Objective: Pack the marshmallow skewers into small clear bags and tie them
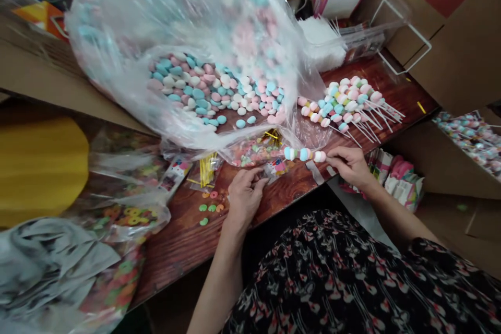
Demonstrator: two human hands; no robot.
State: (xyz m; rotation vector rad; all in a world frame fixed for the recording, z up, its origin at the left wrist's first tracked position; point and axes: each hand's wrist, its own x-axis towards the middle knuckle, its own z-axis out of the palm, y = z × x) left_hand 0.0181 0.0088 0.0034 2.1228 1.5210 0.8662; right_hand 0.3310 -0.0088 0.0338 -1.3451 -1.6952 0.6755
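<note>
Marshmallow skewer (pixel 303 154) — between right fingers (pixel 341 159)

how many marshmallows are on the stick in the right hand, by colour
blue-and-white marshmallows: 2
pink-and-white marshmallow: 1
total on the stick in the right hand: 3

Wooden tabletop (pixel 176 255) gives the left hand (pixel 245 193) passage nearby; a plastic bag (pixel 219 21) bars forward; marshmallow skewers (pixel 344 107) crowd the right hand (pixel 350 167).
</note>
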